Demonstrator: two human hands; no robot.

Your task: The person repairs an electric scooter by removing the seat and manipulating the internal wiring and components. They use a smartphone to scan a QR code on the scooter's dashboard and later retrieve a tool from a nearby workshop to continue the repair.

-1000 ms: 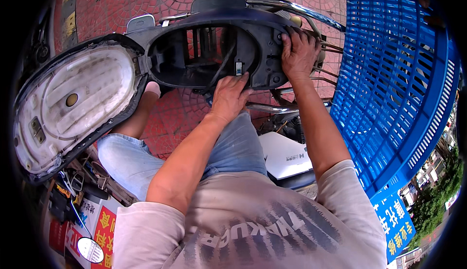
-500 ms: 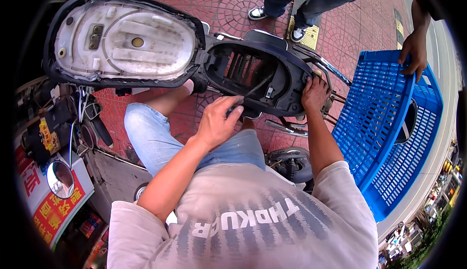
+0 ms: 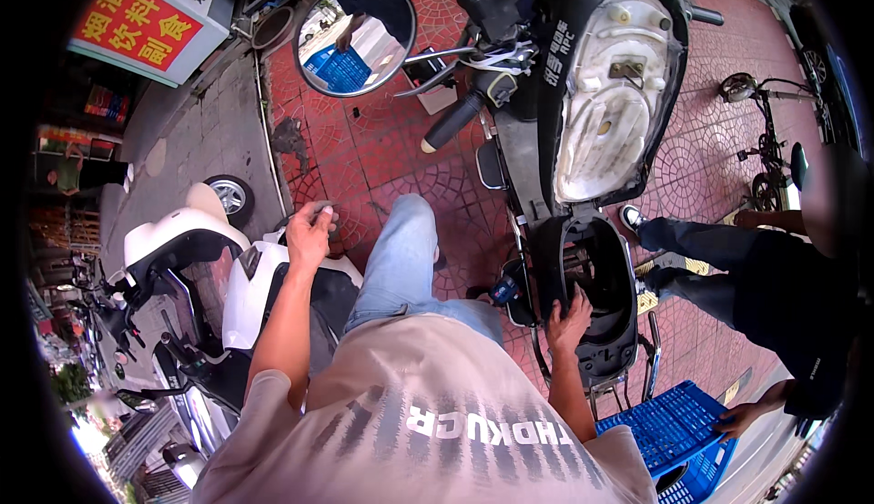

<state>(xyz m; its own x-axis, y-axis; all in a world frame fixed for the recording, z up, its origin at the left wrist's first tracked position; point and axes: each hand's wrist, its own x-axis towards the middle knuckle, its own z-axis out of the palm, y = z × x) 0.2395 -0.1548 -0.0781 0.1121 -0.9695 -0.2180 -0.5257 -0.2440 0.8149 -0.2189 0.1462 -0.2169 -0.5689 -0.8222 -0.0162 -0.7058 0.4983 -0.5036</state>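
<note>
My left hand [image 3: 309,238] is raised to the left, beside a parked white scooter [image 3: 255,290]. Its fingers are curled in toward the thumb, and whatever they hold is too small to make out. My right hand [image 3: 568,324] rests on the near rim of the scooter's open storage compartment [image 3: 628,345], fingers apart and tips over the edge. Above that black compartment the seat [image 3: 605,103] is tipped up, showing its stained white underside. The inside of the compartment is dark and partly hidden.
A person in dark clothes [image 3: 783,285] stands beyond the compartment, one hand on a blue plastic basket [image 3: 665,427]. The scooter's round mirror [image 3: 355,38] and black handlebar grip [image 3: 452,123] jut out ahead. A folding bicycle [image 3: 769,140] stands on the red paving at the far right.
The view has swung left, so the scooter now stands to my right. My left hand has left the compartment's edge and moved left. My right hand has shifted from its end to its near side.
</note>
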